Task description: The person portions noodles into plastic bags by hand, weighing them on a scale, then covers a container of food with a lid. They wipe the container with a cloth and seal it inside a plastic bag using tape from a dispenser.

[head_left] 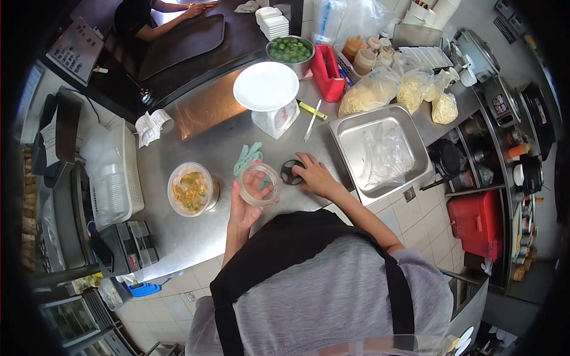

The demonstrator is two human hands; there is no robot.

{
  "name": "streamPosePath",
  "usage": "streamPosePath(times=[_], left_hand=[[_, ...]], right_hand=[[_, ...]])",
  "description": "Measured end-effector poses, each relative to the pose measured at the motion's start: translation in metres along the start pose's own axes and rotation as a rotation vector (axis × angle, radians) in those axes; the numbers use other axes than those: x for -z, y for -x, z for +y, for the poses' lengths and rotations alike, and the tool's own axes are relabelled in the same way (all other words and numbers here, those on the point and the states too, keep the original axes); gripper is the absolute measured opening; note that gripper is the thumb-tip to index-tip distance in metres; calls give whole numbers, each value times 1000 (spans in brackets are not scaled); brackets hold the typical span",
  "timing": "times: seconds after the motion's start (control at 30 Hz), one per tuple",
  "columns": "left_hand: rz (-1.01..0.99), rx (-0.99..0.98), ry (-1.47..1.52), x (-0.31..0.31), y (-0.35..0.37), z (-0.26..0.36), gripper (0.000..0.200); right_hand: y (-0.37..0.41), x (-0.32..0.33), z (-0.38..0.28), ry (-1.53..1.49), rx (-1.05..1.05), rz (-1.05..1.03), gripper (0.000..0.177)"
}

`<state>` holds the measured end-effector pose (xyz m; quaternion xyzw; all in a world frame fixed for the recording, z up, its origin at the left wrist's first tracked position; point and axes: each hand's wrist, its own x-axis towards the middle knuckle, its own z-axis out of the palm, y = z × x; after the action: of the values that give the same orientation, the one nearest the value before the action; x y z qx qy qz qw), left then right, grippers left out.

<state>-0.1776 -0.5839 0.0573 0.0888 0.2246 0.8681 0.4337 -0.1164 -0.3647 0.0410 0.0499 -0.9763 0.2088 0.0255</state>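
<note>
My left hand is closed around a clear round plastic tub, tilted so its opening faces up toward me. My right hand is over the counter, its fingers gripping the edge of a black round spoked piece whose kind I cannot make out. A crumpled green cloth lies just beyond the tub. To the left, a larger clear tub holds mixed yellow, orange and green food. Behind the cloth stands a white scale with a round white plate on top.
A steel pan with a plastic bag inside stands at the right. Behind it are bags of pale food, sauce bottles and a red holder. A bowl of green limes and another person's arm are farther back.
</note>
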Motion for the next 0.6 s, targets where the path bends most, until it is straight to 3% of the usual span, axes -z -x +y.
streamPosePath(times=[0.07,0.17,0.27,0.37,0.47,0.6], left_hand=[[24,-6,-7,5,-3,2,74],[123,-20,-117,8,-4,0,69],[208,-8,-173,6,-5,-2,65],[230,1,-136,-1,-10,3,62],[251,-41,-138,2,-4,11,61],[259,-64,-145,3,1,20,63]], right_hand=[[3,-13,16,-159,14,40,31],[1,-13,36,-704,-203,100,33],[3,-13,38,-331,-110,130,28],[2,-16,13,-260,-97,210,42],[-9,-9,-10,-154,58,234,60],[-21,-35,-14,-151,113,110,68]])
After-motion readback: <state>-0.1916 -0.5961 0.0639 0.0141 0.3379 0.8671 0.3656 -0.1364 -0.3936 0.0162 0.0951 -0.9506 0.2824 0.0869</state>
